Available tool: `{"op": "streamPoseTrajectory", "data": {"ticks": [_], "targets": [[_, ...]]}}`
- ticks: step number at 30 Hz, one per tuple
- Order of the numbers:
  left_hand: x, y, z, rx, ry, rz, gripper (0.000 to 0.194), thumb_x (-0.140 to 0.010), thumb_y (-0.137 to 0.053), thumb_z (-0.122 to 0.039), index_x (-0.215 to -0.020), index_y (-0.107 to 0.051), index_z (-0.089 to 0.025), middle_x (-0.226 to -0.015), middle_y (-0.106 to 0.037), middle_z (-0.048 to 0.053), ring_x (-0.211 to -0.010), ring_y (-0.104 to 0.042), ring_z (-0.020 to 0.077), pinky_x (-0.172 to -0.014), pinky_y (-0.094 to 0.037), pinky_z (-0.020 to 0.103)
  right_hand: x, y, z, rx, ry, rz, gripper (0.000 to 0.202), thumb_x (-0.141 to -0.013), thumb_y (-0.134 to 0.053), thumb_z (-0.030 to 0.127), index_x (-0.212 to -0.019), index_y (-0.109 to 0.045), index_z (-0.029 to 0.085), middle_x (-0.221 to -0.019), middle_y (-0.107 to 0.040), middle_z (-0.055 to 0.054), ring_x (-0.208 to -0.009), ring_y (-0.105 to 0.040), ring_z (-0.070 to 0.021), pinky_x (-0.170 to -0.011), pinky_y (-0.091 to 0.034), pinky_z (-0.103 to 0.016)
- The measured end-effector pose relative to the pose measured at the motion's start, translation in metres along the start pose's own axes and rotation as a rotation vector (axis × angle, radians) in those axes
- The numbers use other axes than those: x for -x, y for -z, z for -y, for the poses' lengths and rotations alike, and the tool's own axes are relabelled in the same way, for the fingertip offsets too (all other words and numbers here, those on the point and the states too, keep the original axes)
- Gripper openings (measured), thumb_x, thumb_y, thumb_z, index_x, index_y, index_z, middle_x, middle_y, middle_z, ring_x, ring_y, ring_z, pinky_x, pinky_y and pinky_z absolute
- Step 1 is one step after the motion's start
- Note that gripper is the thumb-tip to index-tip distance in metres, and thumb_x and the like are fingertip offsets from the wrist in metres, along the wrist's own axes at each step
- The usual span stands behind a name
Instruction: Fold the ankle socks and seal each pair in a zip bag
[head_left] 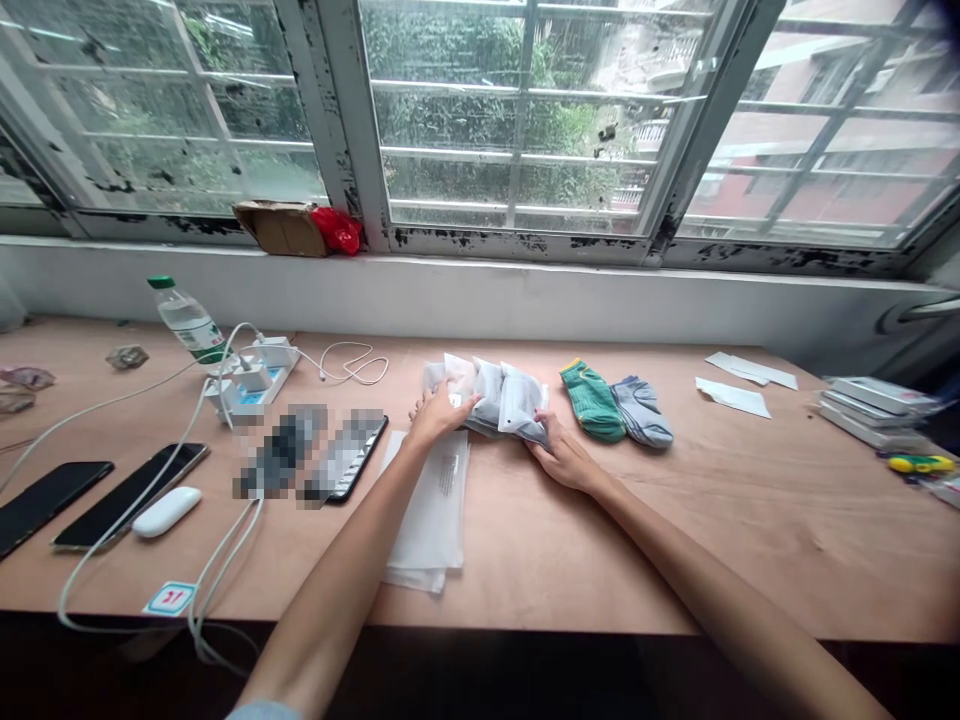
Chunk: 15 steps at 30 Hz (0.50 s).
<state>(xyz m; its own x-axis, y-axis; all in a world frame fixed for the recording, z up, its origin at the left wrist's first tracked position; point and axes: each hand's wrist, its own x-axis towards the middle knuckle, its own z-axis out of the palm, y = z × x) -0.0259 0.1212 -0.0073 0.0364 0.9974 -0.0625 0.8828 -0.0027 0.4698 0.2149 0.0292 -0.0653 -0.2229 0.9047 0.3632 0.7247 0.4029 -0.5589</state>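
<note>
About 4 packets (489,388), 1 green sock bundle (592,400), 1 grey sock bundle (641,412). The packets overlap between the hands: at 3 o'clock from the left hand (436,412), half-curled round their left end, and 10 o'clock from the right hand (566,456), pinching their right end. Their plastic is frosted, creased.

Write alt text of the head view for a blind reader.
A person's left hand touches and right hand holds opposite ends of a row of translucent packets on a wooden table. Green socks and gray socks lie to the right; phones and a power strip lie to the left.
</note>
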Motion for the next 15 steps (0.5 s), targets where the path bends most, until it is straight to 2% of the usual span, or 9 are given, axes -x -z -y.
{"op": "streamPoseTrajectory", "data": {"ticks": [3, 7, 9, 10, 11, 12, 15], "targets": [[-0.006, -0.005, -0.003, 0.002, -0.077, 0.017, 0.091, -0.075, -0.044, -0.078, -0.147, -0.025, -0.028, -0.147, -0.039, 0.02, -0.134, -0.038, 0.0408, -0.105, -0.031, 0.056, -0.001, 0.003, -0.003, 0.057, 0.02, 0.014, 0.037, -0.086, -0.048, 0.028, -0.12, -0.038, 0.016, -0.134, -0.047, -0.02, -0.134, -0.04, -0.0281, -0.11, -0.032, -0.046], [-0.003, -0.004, -0.012, 0.012, -0.133, 0.015, 0.079, -0.081, -0.044, -0.07, -0.146, -0.029, -0.027, -0.145, -0.042, 0.017, -0.133, -0.04, 0.0386, -0.105, -0.032, 0.055, -0.001, 0.006, -0.003, 0.103, 0.035, 0.028, 0.042, -0.088, -0.045, 0.027, -0.127, -0.035, 0.015, -0.141, -0.042, -0.021, -0.138, -0.036, -0.0277, -0.112, -0.031, -0.046], [0.007, -0.004, -0.023, 0.009, -0.166, -0.094, 0.067, -0.09, -0.034, -0.06, -0.145, -0.031, -0.022, -0.144, -0.043, 0.018, -0.132, -0.041, 0.0362, -0.105, -0.032, 0.055, -0.001, 0.009, -0.002, 0.126, 0.052, 0.015, 0.044, -0.089, -0.045, 0.028, -0.13, -0.035, 0.014, -0.141, -0.043, -0.021, -0.139, -0.035, -0.0288, -0.113, -0.03, -0.049], [0.016, -0.005, -0.03, 0.005, -0.204, -0.199, 0.06, -0.095, -0.026, -0.053, -0.145, -0.032, -0.021, -0.144, -0.043, 0.017, -0.132, -0.041, 0.0343, -0.107, -0.03, 0.055, -0.001, 0.012, -0.001, 0.131, 0.066, 0.023, 0.047, -0.088, -0.047, 0.029, -0.131, -0.036, 0.014, -0.141, -0.045, -0.021, -0.139, -0.035, -0.0296, -0.113, -0.029, -0.05], [0.025, -0.008, -0.037, -0.007, -0.276, -0.317, 0.055, -0.097, -0.021, -0.048, -0.144, -0.034, -0.021, -0.144, -0.043, 0.016, -0.133, -0.04, 0.032, -0.109, -0.028, 0.054, -0.001, 0.016, -0.001, 0.128, 0.079, 0.042, 0.051, -0.086, -0.05, 0.03, -0.133, -0.037, 0.014, -0.141, -0.045, -0.02, -0.139, -0.036, -0.0303, -0.113, -0.029, -0.051], [0.034, -0.012, -0.043, -0.034, -0.398, -0.384, 0.054, -0.097, -0.022, -0.047, -0.143, -0.036, -0.022, -0.145, -0.042, 0.014, -0.134, -0.037, 0.0306, -0.11, -0.027, 0.052, 0.0, 0.021, -0.001, 0.121, 0.092, 0.073, 0.057, -0.083, -0.053, 0.029, -0.136, -0.036, 0.015, -0.142, -0.045, -0.019, -0.139, -0.036, -0.0308, -0.113, -0.03, -0.051], [0.057, -0.029, -0.057, -0.198, -0.794, -0.329, 0.052, -0.091, -0.041, -0.056, -0.136, -0.047, -0.03, -0.147, -0.04, 0.011, -0.139, -0.026, 0.0335, -0.111, -0.02, 0.057, 0.005, 0.04, -0.008, 0.141, 0.119, 0.15, 0.072, -0.074, -0.053, 0.018, -0.144, -0.035, 0.018, -0.148, -0.041, -0.015, -0.142, -0.03, -0.0304, -0.113, -0.031, -0.049]]}}
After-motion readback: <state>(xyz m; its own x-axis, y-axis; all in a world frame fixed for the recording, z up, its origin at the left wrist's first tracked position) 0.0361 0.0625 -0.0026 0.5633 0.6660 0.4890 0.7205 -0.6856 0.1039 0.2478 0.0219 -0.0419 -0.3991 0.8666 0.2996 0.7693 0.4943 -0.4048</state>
